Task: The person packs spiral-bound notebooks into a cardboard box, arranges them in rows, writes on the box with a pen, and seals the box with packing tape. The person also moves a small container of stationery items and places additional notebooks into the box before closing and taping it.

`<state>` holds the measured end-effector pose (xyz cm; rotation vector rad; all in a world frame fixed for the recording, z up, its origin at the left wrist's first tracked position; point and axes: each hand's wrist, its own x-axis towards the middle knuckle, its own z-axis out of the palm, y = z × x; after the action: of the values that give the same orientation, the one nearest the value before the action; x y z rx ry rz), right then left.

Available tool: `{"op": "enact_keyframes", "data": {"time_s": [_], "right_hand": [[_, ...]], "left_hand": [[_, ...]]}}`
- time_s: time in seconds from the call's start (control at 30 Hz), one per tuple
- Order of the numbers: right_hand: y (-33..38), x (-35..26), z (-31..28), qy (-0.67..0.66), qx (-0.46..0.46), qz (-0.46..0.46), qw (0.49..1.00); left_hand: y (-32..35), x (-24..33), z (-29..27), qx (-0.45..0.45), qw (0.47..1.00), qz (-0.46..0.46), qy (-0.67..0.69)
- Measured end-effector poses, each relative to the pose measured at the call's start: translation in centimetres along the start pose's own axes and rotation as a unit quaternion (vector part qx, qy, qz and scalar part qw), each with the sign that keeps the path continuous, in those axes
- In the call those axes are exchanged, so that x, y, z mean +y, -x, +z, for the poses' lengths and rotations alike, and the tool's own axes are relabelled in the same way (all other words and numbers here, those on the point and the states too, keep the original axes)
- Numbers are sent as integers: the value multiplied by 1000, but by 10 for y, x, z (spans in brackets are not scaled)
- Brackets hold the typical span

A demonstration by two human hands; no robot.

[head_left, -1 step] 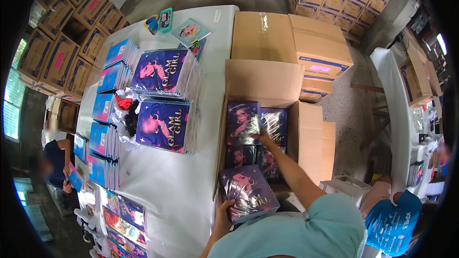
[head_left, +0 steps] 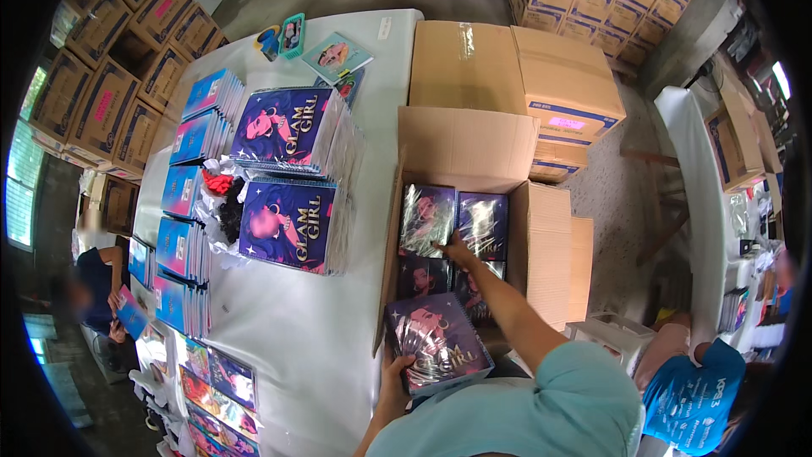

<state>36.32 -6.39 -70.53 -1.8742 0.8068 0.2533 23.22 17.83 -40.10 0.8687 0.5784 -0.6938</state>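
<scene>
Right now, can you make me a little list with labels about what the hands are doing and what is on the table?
left hand: holds a shiny wrapped purple notebook at the box's near edge
right hand: reaches into the open cardboard box, touching wrapped notebooks inside
table: white, with two tall stacks of purple notebooks and rows of blue booklets
around: closed cardboard boxes beside the open one
</scene>
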Motion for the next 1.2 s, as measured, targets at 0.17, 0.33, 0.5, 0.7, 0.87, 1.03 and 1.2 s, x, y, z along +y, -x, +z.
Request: {"op": "enact_keyframes", "data": {"time_s": [0.17, 0.33, 0.5, 0.7, 0.87, 1.03, 1.2], "right_hand": [[64, -45, -53, -156, -148, 13, 977], [183, -91, -134, -227, -104, -7, 968], [151, -132, -186, -74, 83, -180, 977], [74, -98, -180, 257, 219, -237, 911], [62, -67, -137, 430, -4, -192, 882], [51, -33, -83, 448, -49, -150, 880], [38, -21, -72, 397, -31, -123, 909]], "left_hand": [[-26, -16, -41, 29, 995, -73, 68], [-106, -40, -30, -65, 996, -47, -33], [-174, -19, 9, 101, 988, 81, -87], [-205, -11, 20, 250, 963, 95, -23], [-291, -47, 8, 290, 943, -65, 152], [-365, -89, -43, 129, 974, -51, 178], [-347, -58, -13, 98, 980, -59, 163]]}}
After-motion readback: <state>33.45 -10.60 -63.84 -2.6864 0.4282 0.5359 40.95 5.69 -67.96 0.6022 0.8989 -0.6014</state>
